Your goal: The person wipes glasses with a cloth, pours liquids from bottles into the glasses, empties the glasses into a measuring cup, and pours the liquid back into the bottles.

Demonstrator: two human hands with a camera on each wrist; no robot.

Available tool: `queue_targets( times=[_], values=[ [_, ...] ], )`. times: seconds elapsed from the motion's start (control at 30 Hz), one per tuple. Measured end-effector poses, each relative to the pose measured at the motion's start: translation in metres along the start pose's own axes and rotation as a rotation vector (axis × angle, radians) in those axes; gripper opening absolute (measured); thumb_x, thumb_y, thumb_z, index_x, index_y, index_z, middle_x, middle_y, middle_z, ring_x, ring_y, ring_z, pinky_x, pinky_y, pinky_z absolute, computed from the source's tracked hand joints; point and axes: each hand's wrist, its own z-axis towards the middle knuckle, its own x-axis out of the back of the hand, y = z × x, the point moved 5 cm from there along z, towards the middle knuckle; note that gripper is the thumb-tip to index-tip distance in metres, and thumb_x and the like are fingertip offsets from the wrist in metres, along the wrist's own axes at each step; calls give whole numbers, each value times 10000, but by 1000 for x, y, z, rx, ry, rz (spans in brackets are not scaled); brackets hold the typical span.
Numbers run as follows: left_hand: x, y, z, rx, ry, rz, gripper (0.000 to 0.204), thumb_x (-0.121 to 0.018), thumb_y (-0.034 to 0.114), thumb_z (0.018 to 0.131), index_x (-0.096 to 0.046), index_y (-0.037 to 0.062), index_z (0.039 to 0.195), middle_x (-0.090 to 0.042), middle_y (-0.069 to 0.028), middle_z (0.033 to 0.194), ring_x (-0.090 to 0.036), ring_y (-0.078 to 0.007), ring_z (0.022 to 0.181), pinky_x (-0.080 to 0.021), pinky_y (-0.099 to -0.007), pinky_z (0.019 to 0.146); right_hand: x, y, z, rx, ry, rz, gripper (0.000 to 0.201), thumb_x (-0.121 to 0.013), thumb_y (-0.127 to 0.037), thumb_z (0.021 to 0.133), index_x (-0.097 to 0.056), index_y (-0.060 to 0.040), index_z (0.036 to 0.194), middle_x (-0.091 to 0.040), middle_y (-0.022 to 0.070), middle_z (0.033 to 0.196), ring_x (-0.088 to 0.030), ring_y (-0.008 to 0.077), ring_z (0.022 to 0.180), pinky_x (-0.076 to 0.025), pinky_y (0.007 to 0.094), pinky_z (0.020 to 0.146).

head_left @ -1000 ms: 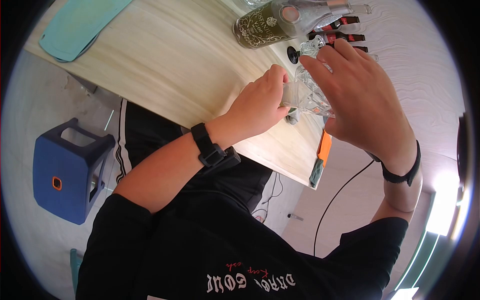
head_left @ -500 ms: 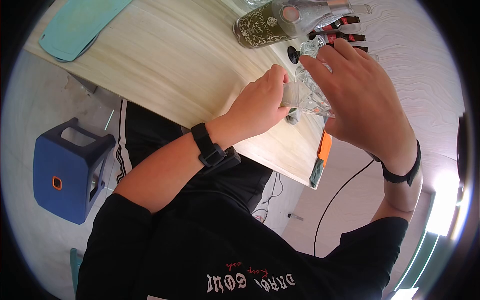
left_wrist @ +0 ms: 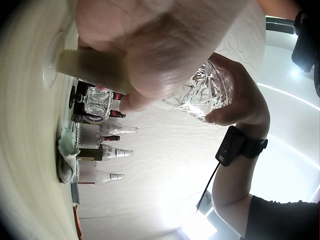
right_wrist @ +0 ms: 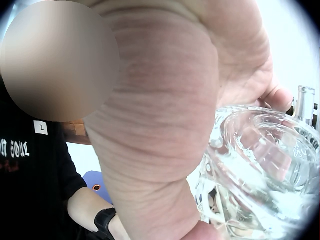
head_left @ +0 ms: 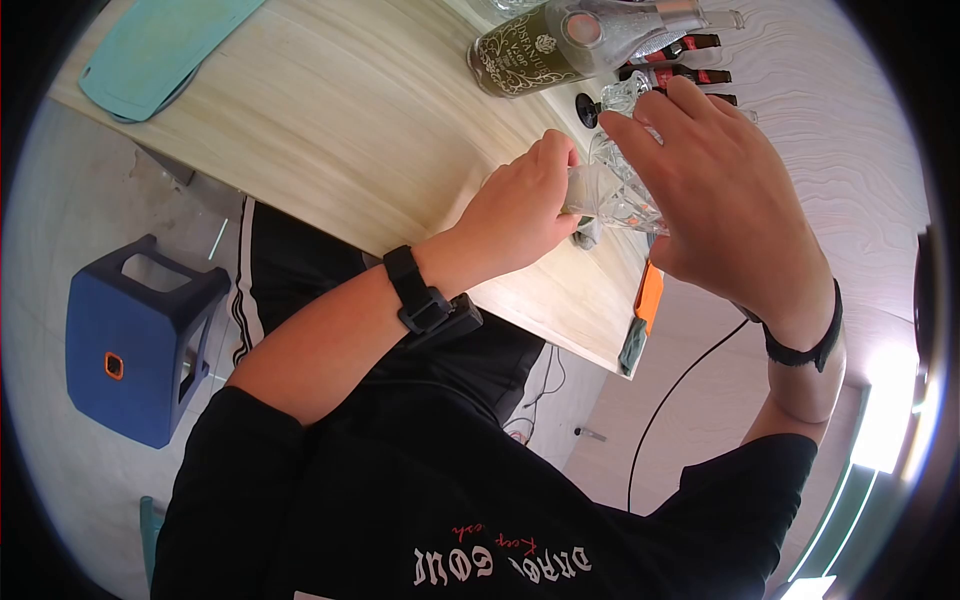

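Note:
My left hand (head_left: 525,205) grips a small clear glass (head_left: 583,190) just above the wooden table (head_left: 350,130). In the left wrist view its fingers (left_wrist: 150,55) curl round that glass (left_wrist: 95,67). My right hand (head_left: 720,190) wraps over a cut-crystal decanter (head_left: 625,195) and holds it tilted against the small glass. The decanter (left_wrist: 205,92) sits in the right palm, and the right wrist view shows its faceted body (right_wrist: 260,165) close up under the palm. What is inside either vessel cannot be made out.
A green labelled bottle (head_left: 530,50), a clear bottle and several small dark bottles (head_left: 680,60) stand at the table's far side. A cut-glass piece (left_wrist: 97,102) and a grey-green cloth (head_left: 587,235) lie near the hands. There is a teal board (head_left: 160,45), a blue stool (head_left: 140,340) and an orange-handled tool (head_left: 645,310).

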Motion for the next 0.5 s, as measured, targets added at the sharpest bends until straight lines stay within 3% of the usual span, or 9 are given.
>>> queue_targets(
  times=[0.5],
  values=[
    [1, -1, 0, 17, 1, -2, 499, -716, 33, 802, -338, 10, 1128, -563, -254, 1049, -601, -453, 997, -489, -470, 811, 2, -1, 2, -5, -33, 0, 718, -795, 2, 529, -612, -37, 1222, -607, 78, 1057, -555, 252, 1090, -486, 335, 941]
  ],
)
